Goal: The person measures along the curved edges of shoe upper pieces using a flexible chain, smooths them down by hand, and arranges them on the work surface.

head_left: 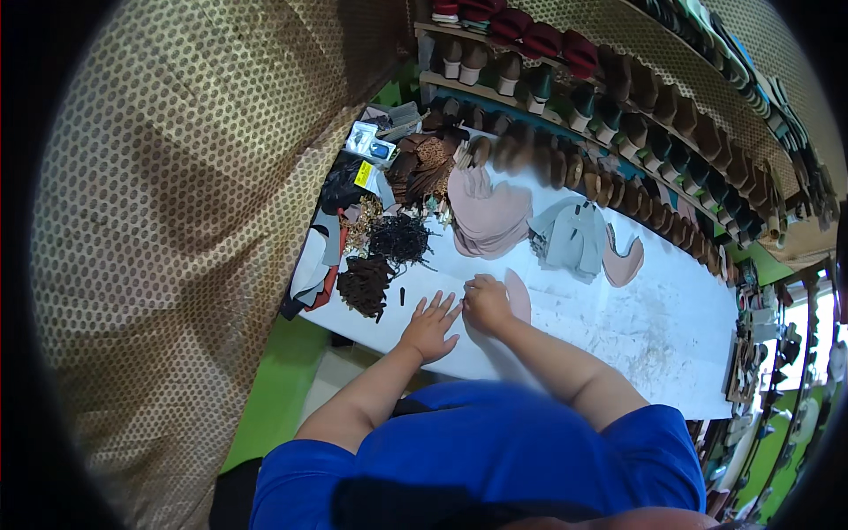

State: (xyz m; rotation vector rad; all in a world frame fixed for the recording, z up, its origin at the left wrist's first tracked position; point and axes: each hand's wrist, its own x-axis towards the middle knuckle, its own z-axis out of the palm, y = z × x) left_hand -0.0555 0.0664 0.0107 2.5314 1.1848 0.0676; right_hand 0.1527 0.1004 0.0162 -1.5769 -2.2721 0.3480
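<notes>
I see gold, brown-dotted draped fabric (177, 221) filling my feed's left side, a bright green surface (267, 389) beside it, a white-topped table (640, 344), tiered wooden shelves (481, 90) beyond, a glaring window (799, 325) rightward.

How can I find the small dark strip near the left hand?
On the white table, find the dark brown heap at its left side. Between this heap and the left hand lies the strip, short, narrow and dark. Unlike the pieces bunched in the brown heap and the black heap behind it, it lies alone on the white surface.
</notes>
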